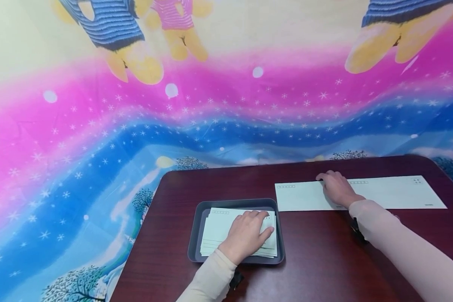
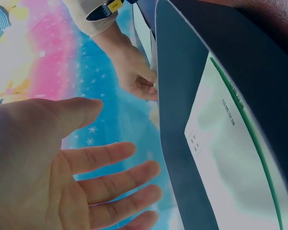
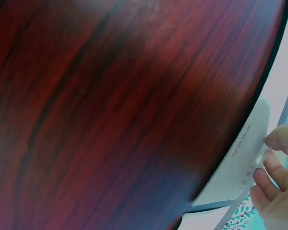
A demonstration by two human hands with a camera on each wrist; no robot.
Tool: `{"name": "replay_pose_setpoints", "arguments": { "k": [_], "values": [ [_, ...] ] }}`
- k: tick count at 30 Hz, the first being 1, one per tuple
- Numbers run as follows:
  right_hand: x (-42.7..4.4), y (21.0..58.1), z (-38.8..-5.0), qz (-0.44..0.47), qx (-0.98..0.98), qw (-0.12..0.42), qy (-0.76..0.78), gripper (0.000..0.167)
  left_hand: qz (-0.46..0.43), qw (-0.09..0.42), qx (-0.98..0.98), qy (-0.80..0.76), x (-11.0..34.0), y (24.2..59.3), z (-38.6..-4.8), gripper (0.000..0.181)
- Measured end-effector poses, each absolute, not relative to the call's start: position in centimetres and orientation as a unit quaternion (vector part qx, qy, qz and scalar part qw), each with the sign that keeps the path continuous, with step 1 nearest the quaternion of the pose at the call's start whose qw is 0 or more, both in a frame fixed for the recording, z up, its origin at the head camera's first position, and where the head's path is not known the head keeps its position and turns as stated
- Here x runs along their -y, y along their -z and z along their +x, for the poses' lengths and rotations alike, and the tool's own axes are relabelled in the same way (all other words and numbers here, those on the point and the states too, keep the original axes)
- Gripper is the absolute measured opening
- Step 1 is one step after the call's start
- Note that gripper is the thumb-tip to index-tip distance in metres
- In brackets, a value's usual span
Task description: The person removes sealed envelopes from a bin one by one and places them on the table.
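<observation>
A printed cloth point(image 1: 109, 138) hangs left of and behind the dark red table point(image 1: 317, 251). Near the table's left edge sits one tray point(image 1: 194, 237) with one stack of envelopes point(image 1: 220, 228), too overlapped to count; the left hand point(image 1: 245, 237) is above it, fingers spread, gripping nothing. Farther right, two envelopes point(image 1: 300, 197) lie end to end near the far edge. Well apart from the left, the right hand point(image 1: 337, 188), fingers bent, covers the left one's right end; whether it pinches, I cannot tell.
</observation>
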State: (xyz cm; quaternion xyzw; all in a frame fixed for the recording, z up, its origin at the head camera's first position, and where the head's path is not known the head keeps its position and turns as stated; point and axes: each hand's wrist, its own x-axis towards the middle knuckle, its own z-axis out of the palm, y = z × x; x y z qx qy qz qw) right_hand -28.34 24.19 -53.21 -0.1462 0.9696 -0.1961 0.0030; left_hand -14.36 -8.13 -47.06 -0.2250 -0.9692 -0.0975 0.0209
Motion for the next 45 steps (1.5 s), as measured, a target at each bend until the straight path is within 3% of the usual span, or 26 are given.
{"name": "replay_pose_setpoints", "arguments": {
  "k": [6,13,29,45],
  "values": [
    [-24.1,53.3,-28.4,-0.136,-0.971,0.004,0.195,0.036,-0.227,0.022,0.969,0.097,8.1,47.1,-14.4,0.040],
    [-23.5,52.8,-28.3,-0.133,-0.967,-0.033,0.216,0.034,-0.217,0.013,0.971,0.101,8.3,46.9,-14.4,0.042],
    [-16.6,49.5,-25.6,-0.177,-0.944,-0.074,0.269,0.030,-0.196,0.017,0.973,0.123,9.8,46.9,-14.1,0.042],
    [-12.5,47.6,-22.6,-0.226,-0.934,-0.092,0.262,0.028,-0.172,0.027,0.976,0.131,11.6,47.0,-14.3,0.043]
  ]
}}
